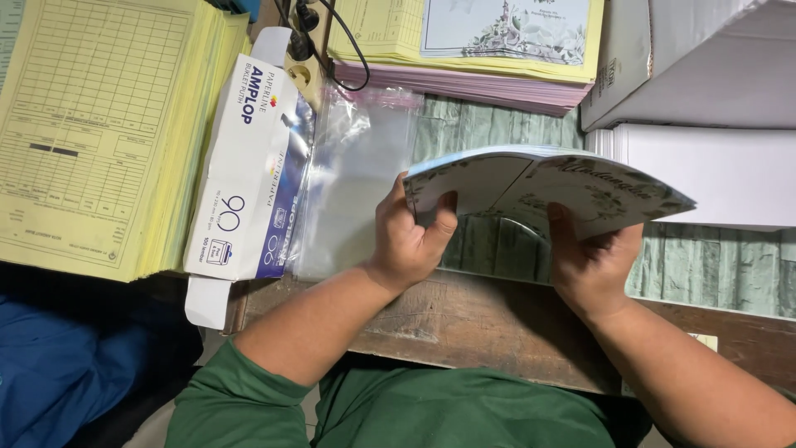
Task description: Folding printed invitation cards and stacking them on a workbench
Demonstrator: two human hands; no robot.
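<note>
Head view: at frame centre, a thin stack of floral cards is gripped by left hand and right hand at its lower edge; judged light, bendable, slippery.

This looks like a small print shop or paper shop, at a work desk. Paper is piled up all around. At the left of the frame sits a thick stack of yellow forms with printed boxes and lines. At the top middle is another pile of yellow and pink sheets with a flowery card on top. Beside the yellow forms lies a long white and blue envelope box, and next to it some clear plastic sleeves. White cardboard boxes fill the upper right. The wooden desk looks old and worn at the bottom middle.
</note>
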